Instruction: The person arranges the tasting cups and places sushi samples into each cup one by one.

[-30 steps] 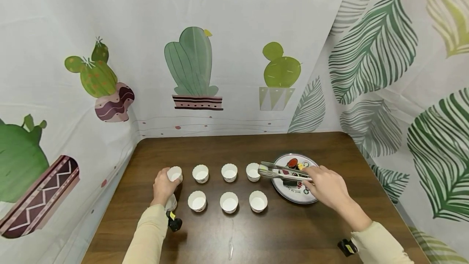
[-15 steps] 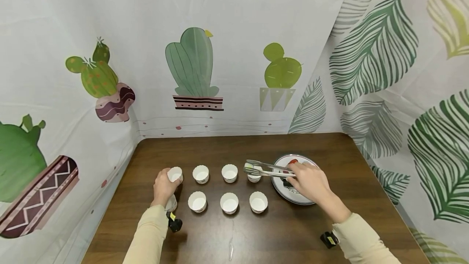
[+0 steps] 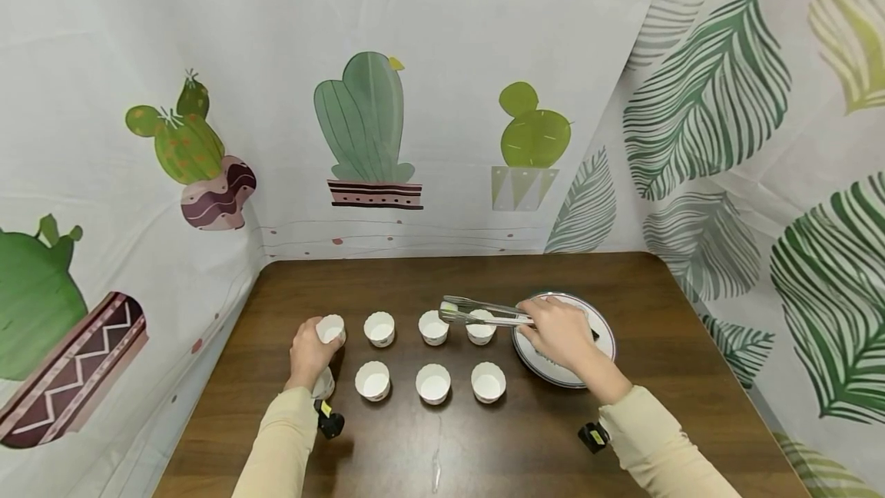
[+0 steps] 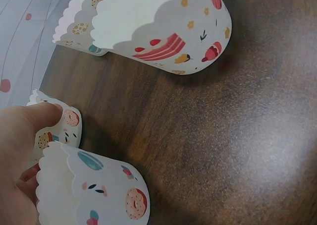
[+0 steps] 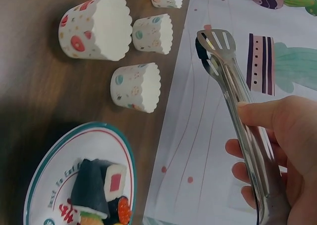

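Note:
My left hand (image 3: pixel 309 352) pinches a white paper baking cup (image 3: pixel 332 330) at the back left of the table, thumb on its wall. Around that hand in the left wrist view stand other scalloped cups (image 4: pixel 106 185) with printed sweets. My right hand (image 3: pixel 560 335) grips metal tongs (image 3: pixel 494 316), which point left above the back row. Between the tongs' tips is a small sushi roll (image 3: pixel 449 307), pale with a green-yellow centre; its dark edge shows in the right wrist view. Beneath the tips sits a back-row cup (image 3: pixel 433 330).
A white plate (image 3: pixel 604 335) with a dark rim stands at the right, partly under my right hand. Sushi pieces (image 5: pixel 89 188) lie on it. A front row of cups (image 3: pixel 433 385) runs across the table (image 3: pixel 387 452). Printed cloth (image 3: pixel 442 98) hangs behind.
The tongs and my right hand have moved left from over the plate, carrying the sushi roll past the rightmost back cup to the one beside it. My left hand has stayed put.

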